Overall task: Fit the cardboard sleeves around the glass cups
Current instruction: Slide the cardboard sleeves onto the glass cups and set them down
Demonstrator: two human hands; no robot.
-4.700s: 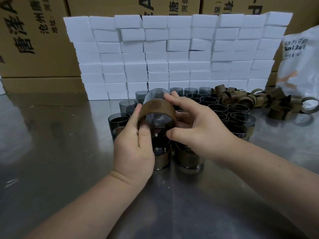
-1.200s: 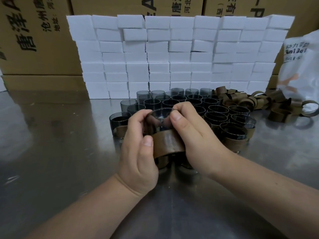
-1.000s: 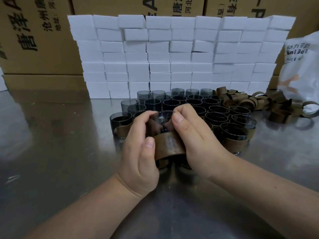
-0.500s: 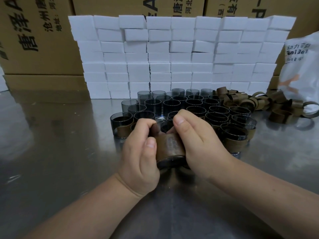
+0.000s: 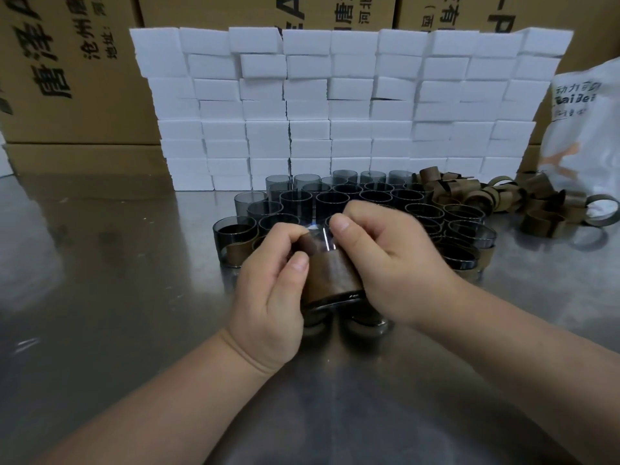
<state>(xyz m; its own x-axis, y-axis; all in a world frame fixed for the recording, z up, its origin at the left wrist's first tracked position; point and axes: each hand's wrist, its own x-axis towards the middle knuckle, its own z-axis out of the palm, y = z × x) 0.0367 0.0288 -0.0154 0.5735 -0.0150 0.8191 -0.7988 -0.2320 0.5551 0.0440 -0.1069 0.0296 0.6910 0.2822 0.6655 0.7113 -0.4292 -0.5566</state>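
Curled fingers of the left hand (image 5: 268, 297) hook over the rim of a smoky grey glass cup (image 5: 321, 239), with the thumb pressed flat on the brown cardboard sleeve (image 5: 330, 278) that wraps the cup. The right hand (image 5: 399, 266) grips the opposite side, fingers bent around it and thumb tip up at the rim. The cup is held tilted just above the steel table (image 5: 100, 297), its dark base showing below the sleeve's lower edge. The sleeve is a plain, matt brown band covering most of the cup's wall, and no print can be read on it. Just behind the hands stands a tight cluster of grey cups (image 5: 339, 198), and the one at the left edge wears a sleeve low on its wall. To the right lies a heap of loose sleeves (image 5: 469, 194). A wall of white foam blocks (image 5: 335, 105) rises behind. The cartons (image 5: 67, 78) carry black characters, among them 唐泽, 沧州, 地址 and 河北. The white bag (image 5: 587, 135) shows letters like "aiBei".
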